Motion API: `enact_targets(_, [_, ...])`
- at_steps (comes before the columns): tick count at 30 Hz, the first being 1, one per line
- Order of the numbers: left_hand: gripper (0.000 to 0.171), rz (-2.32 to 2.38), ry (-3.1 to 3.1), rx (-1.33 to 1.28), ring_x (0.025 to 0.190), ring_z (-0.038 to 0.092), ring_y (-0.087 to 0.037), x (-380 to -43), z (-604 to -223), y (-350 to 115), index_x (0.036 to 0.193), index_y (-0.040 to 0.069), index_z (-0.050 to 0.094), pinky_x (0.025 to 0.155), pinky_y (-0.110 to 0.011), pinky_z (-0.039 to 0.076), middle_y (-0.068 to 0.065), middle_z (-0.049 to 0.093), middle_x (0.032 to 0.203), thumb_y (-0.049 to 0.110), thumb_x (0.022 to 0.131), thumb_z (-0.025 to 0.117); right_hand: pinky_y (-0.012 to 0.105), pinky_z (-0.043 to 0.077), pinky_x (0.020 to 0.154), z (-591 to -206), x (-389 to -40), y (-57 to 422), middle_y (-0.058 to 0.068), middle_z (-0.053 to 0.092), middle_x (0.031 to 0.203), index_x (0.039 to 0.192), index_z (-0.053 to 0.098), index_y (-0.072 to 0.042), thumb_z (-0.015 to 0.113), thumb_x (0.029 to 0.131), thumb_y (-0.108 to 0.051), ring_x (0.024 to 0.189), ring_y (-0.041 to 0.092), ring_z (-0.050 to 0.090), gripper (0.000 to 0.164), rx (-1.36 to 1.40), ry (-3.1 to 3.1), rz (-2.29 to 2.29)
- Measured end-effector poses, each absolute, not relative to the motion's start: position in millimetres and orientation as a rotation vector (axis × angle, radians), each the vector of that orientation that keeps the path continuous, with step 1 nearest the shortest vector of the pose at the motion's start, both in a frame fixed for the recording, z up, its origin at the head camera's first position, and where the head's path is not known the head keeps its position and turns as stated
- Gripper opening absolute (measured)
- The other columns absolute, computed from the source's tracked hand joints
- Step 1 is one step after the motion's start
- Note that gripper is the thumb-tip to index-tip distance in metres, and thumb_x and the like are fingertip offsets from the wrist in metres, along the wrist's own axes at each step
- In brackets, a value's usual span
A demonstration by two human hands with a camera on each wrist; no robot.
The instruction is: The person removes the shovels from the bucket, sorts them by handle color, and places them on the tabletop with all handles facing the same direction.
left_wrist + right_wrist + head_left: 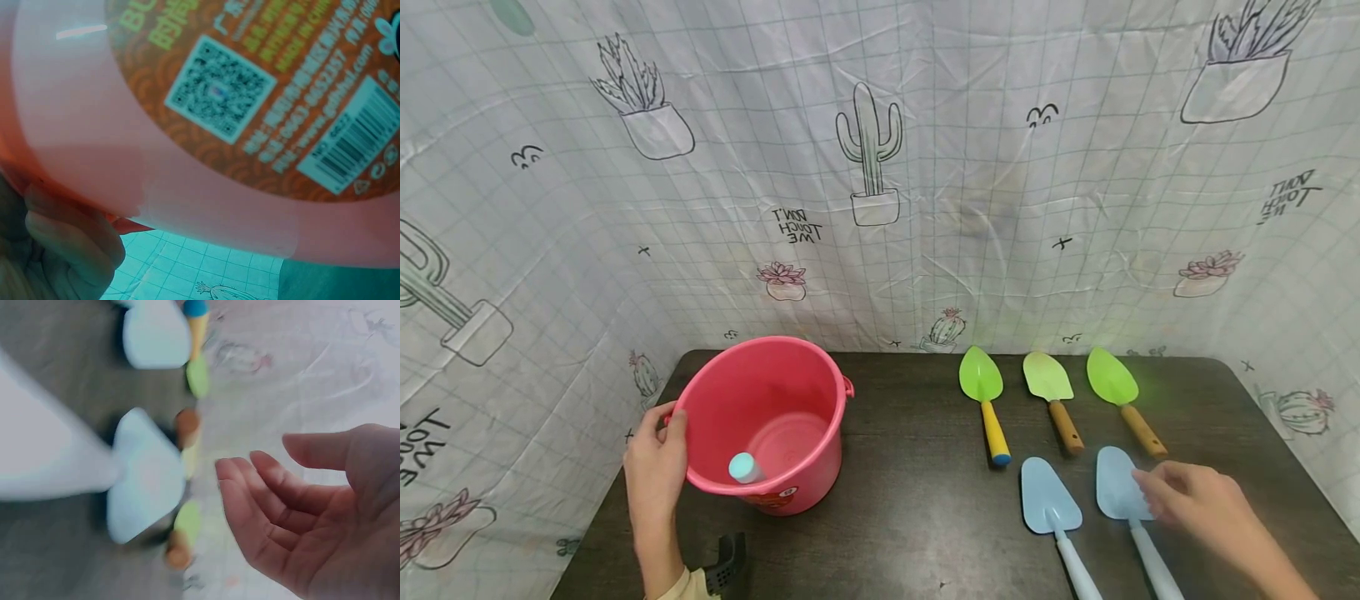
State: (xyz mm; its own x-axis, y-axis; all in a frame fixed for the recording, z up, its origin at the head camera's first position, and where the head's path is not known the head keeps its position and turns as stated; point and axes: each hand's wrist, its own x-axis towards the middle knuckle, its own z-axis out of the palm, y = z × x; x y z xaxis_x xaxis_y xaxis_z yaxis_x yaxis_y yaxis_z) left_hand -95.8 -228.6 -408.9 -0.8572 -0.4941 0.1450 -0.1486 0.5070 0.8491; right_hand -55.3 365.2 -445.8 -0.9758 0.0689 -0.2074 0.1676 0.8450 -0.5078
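Note:
A pink bucket tilts on the table's left side, its mouth facing me. My left hand grips its left rim, with curled fingers against the outside wall in the left wrist view. Inside the bucket lies a small white object with a pale-blue top; its kind is unclear. My right hand hovers beside the right blue trowel, its fingers loosely bent and holding nothing in the right wrist view. Another blue trowel lies to the left of that one.
Behind the blue trowels lie three green-bladed trowels: one with a yellow handle and two with wooden handles. A dark table bears everything. Cactus-printed cloth hangs around the back and sides.

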Motion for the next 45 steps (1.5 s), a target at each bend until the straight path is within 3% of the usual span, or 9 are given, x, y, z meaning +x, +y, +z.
enact_targets(7, [0.047, -1.306, -2.376, 0.535, 0.071, 0.066, -0.026, -95.3, -408.2, -226.1, 0.141, -0.007, 0.054, 0.053, -0.026, 0.046, -0.032, 0.070, 0.107, 0.027, 0.109, 0.045, 0.030, 0.038, 0.057, -422.7, -64.0, 334.0, -0.002, 0.061, 0.070, 0.080, 0.067, -0.013, 0.056, 0.106, -0.041, 0.063, 0.010, 0.050, 0.040, 0.053, 2.978, -0.858])
enact_targets(14, [0.047, -1.298, -2.385, 0.530, 0.077, 0.069, -0.030, -95.5, -407.9, -226.3, 0.141, -0.007, 0.054, 0.055, -0.024, 0.047, -0.034, 0.069, 0.111, 0.027, 0.109, 0.045, 0.030, 0.034, 0.059, -406.7, -75.1, 310.6, -0.005, 0.056, 0.067, 0.076, 0.063, -0.017, 0.057, 0.107, -0.036, 0.060, 0.009, 0.044, 0.037, -0.118, 3.051, -0.876])
enact_targets(29, [0.048, -1.304, -2.381, 0.550, 0.079, 0.068, -0.033, -95.2, -407.4, -228.1, 0.142, -0.006, 0.053, 0.055, -0.024, 0.047, -0.033, 0.069, 0.113, 0.028, 0.110, 0.045, 0.029, 0.039, 0.054, -367.9, -101.9, 250.8, -0.007, 0.054, 0.063, 0.077, 0.062, -0.016, 0.064, 0.104, -0.031, 0.055, 0.009, 0.047, 0.031, -0.378, 3.050, -0.982])
enact_targets(33, [0.048, -1.305, -2.374, 0.544, 0.079, 0.068, -0.032, -94.8, -406.8, -228.7, 0.141, -0.006, 0.054, 0.055, -0.025, 0.046, -0.033, 0.070, 0.112, 0.029, 0.109, 0.044, 0.029, 0.043, 0.059, -361.3, -109.0, 236.1, -0.007, 0.059, 0.068, 0.081, 0.067, -0.014, 0.065, 0.104, -0.028, 0.063, 0.009, 0.056, 0.027, -0.422, 3.031, -1.038])
enact_targets(38, [0.047, -1.295, -2.378, 0.533, 0.090, 0.070, -0.039, -93.4, -406.0, -228.8, 0.141, -0.005, 0.055, 0.059, -0.021, 0.046, -0.033, 0.069, 0.117, 0.029, 0.110, 0.045, 0.030, 0.048, 0.064, -353.4, -115.4, 217.9, -0.007, 0.065, 0.072, 0.083, 0.069, -0.014, 0.066, 0.103, -0.027, 0.072, 0.010, 0.065, 0.024, -0.436, 3.005, -1.121])
enact_targets(45, [0.048, -1.295, -2.385, 0.524, 0.103, 0.069, -0.046, -93.4, -405.6, -228.3, 0.142, -0.005, 0.055, 0.063, -0.017, 0.045, -0.034, 0.067, 0.123, 0.030, 0.110, 0.044, 0.029, 0.050, 0.066, -345.5, -124.7, 196.7, -0.004, 0.065, 0.070, 0.081, 0.068, -0.013, 0.067, 0.102, -0.025, 0.068, 0.013, 0.064, 0.025, -0.469, 2.935, -1.280])
